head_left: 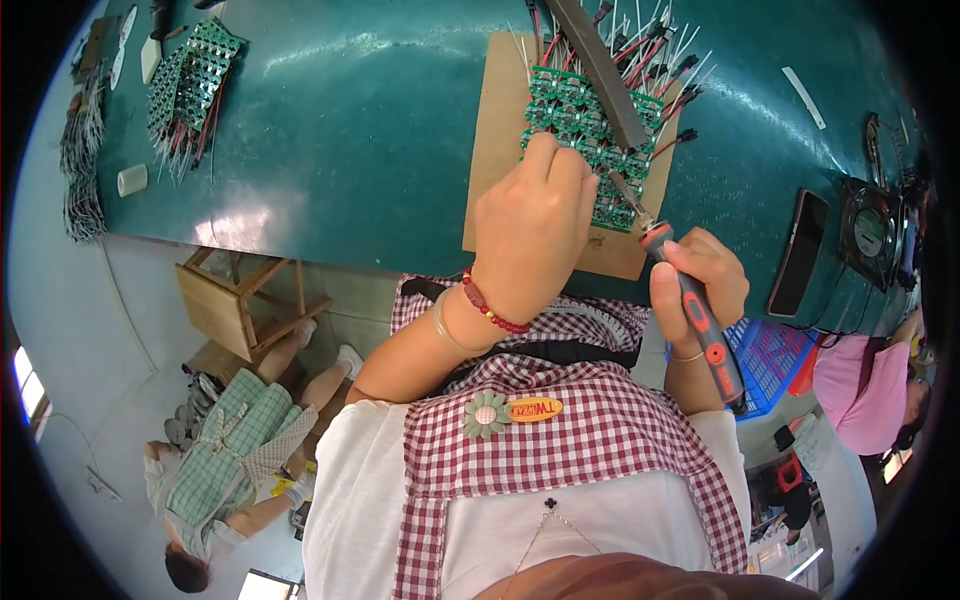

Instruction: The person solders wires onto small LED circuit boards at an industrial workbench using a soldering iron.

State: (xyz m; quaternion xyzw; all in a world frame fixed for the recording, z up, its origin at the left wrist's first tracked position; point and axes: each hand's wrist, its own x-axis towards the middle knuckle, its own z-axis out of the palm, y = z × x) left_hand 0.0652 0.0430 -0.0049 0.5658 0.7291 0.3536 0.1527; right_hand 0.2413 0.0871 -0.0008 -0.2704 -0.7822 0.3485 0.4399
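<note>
My right hand (712, 272) grips the grey and red handle of a soldering iron (712, 345). The iron's metal tip points up and left and reaches the lower part of a panel of green circuit boards (565, 105). Over the panel's left side, my left hand (537, 215) is closed with its fingertips pinched near the iron's tip; what it pinches is hidden. Red, black and white wires (665, 60) stick out from the panel's far and right sides. A dark bar (605, 85) lies across the boards. Beneath them is a brown cardboard sheet (490, 150).
Another stack of circuit boards (195, 85) and a bundle of grey wires (82, 160) lie at the left of the green table (340, 130). A phone (799, 252) and a black fan-like device (868, 232) sit at the right. A wooden stool (225, 310) and other people are beyond.
</note>
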